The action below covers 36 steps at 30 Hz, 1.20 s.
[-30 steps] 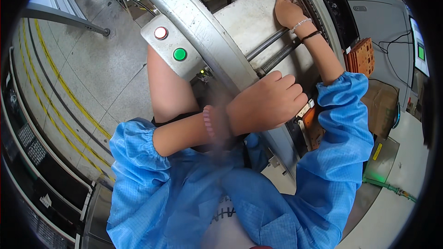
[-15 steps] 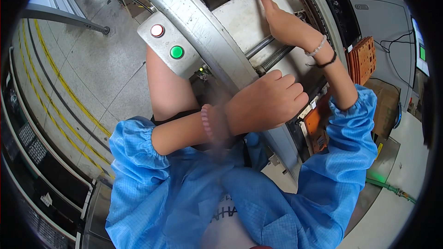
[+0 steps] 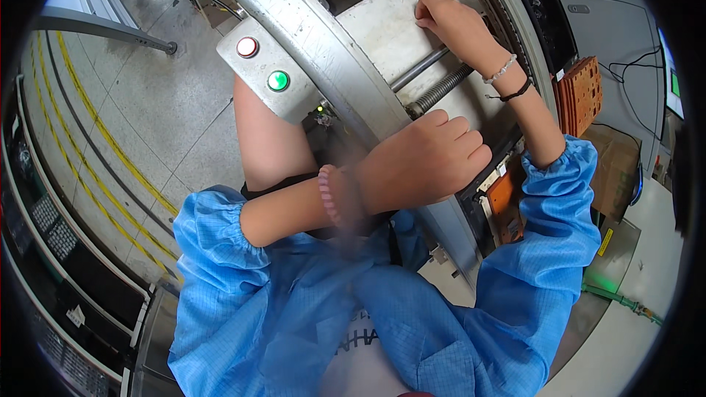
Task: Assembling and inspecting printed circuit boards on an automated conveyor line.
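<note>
My left hand (image 3: 426, 160) lies closed over the near end of the machine's frame, back of the hand upward. Its fingers are curled under, and whatever is beneath them is hidden. Farther off, my right hand (image 3: 457, 29) is just above or touching a whitish flat plate (image 3: 379, 26); contact cannot be made out. Its fingers bend down and press together, with anything between them out of sight. Between the two hands run a smooth metal rod (image 3: 419, 70) and a coiled spring or threaded shaft (image 3: 441, 91).
A control box (image 3: 259, 73) with a red-rimmed white button and a green button sits on the curved metal frame (image 3: 316, 40). Orange perforated plates (image 3: 579, 95) stand at right by a black tray (image 3: 543, 18) and a cardboard box (image 3: 616, 169). Black racks (image 3: 66, 250) line the left.
My right hand has gone from flat with straight fingers to bent, closed fingers, dropping slightly toward me. My left hand stays where it was.
</note>
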{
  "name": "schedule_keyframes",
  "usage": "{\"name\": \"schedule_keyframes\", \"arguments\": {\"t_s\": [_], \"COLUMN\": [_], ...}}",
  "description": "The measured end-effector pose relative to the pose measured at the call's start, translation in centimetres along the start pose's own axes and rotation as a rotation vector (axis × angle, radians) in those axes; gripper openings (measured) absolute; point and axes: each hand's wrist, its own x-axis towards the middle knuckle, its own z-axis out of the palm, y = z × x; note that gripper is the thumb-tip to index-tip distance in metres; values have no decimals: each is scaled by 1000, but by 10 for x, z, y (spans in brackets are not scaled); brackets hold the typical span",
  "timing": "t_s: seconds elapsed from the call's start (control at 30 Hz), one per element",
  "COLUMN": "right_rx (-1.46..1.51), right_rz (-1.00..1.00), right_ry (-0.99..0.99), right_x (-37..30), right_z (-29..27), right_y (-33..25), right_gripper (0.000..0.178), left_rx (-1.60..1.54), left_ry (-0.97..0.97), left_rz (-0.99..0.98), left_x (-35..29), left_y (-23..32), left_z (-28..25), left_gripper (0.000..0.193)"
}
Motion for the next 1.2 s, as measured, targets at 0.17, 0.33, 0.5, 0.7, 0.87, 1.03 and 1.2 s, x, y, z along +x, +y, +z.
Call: {"name": "schedule_keyframes", "arguments": {"t_s": [0.17,0.33,0.5,0.7,0.87,1.03,1.2], "right_rx": [-38,13,100,132,186,204,226], "right_rz": [-83,-80,-122,-191,-88,136,249], "right_ry": [83,113,8,98,318,437,292], "right_x": [-1,-6,-9,-24,-42,-67,-84], "right_z": [6,11,1,-29,-75,-87,-52], "right_y": [1,2,2,5,33,118,202], "right_gripper": [8,7,11,12,12,17,36], "left_rx": [7,2,-8,9,-5,4,-6], "left_ry": [8,17,21,80,93,83,87], "left_rz": [-4,-2,0,23,19,10,13], "left_x": [0,1,0,1,1,-1,0], "left_y": [0,-2,-2,-1,-1,0,0], "left_z": [0,2,2,3,2,4,5], "left_gripper": [15,15,15,8,8,8,8]}}
